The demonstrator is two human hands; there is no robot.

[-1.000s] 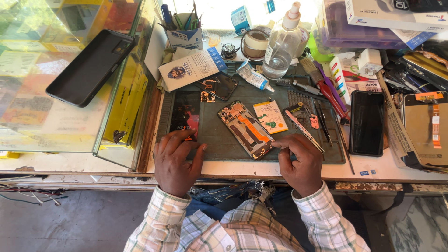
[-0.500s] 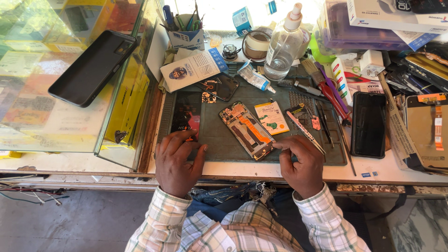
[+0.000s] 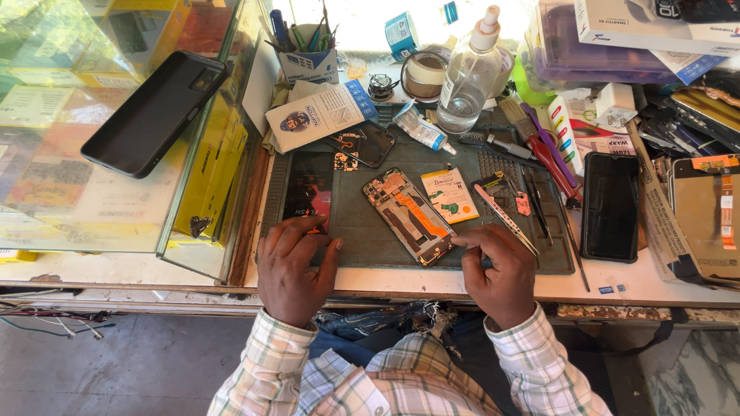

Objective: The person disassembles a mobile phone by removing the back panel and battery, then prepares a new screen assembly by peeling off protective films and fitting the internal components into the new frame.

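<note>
- While resting flat at lower centre, the left hand (image 3: 291,270) lies released on the grey mat (image 3: 370,239).
- Right hand (image 3: 501,271) pinches tweezers (image 3: 505,219) beside the opened phone (image 3: 408,216).

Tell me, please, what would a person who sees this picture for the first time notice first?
The eye goes first to the opened phone, its orange and copper insides showing, in the middle of the grey work mat. The right hand touches its lower corner with the fingers and holds tweezers, while the left hand rests flat on the mat's near edge. To the left, a black phone lies on a glass case.
</note>
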